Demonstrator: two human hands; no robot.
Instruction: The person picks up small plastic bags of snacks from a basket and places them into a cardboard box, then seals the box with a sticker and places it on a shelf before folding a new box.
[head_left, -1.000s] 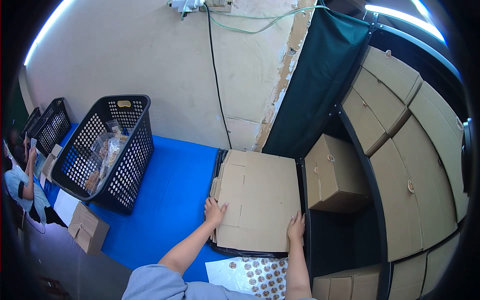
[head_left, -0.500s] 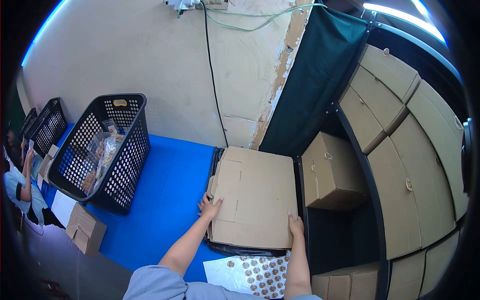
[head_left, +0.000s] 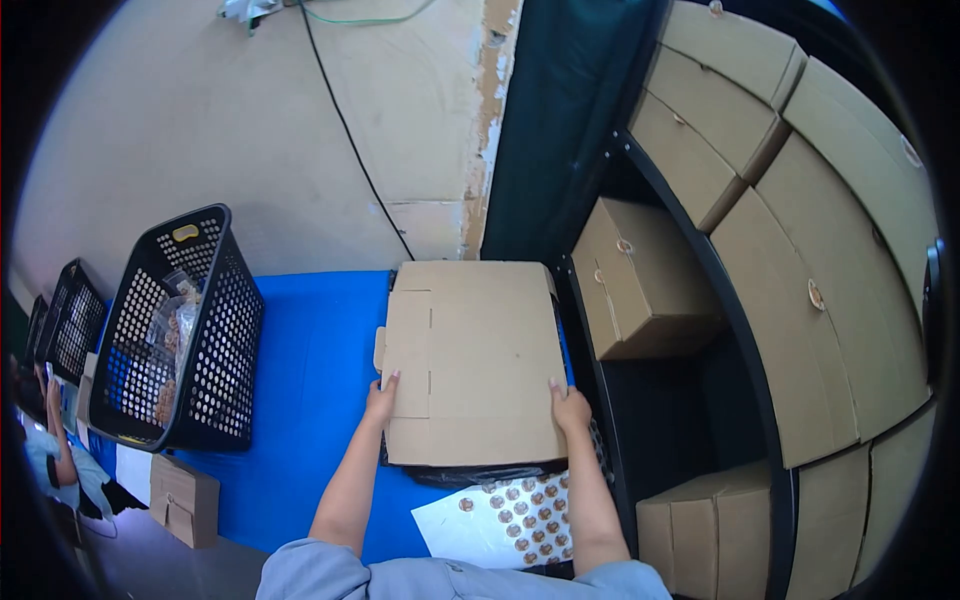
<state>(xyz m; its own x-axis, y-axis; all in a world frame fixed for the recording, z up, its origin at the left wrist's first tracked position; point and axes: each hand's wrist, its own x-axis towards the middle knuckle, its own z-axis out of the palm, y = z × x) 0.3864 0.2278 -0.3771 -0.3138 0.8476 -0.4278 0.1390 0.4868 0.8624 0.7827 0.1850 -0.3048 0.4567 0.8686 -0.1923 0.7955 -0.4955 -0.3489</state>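
Observation:
A flattened cardboard box (head_left: 480, 350) lies in front of me, its slotted flap side to the left. My left hand (head_left: 381, 400) grips its left edge, thumb on top and fingers curled underneath. On the opposite edge my right hand (head_left: 571, 407) holds it the same way. Black plastic (head_left: 490, 474) shows beneath the cardboard's near edge and at its far right corner. Whatever lies under the flattened box is mostly hidden. Just nearer to me, a sheet of round stickers (head_left: 520, 520) lies partly behind my right forearm.
Left on the blue tabletop (head_left: 310, 400) stands a black basket (head_left: 215, 370) with clear bags inside. A small closed carton (head_left: 185, 503) is at the table's left edge. Shelves of cardboard boxes (head_left: 650, 275) rise at right. Another person (head_left: 65, 470) is at far left.
My view has turned slightly right. The left hand has closed from spread fingers to a grip on the flattened box, whose top piece now sits shifted relative to the black plastic.

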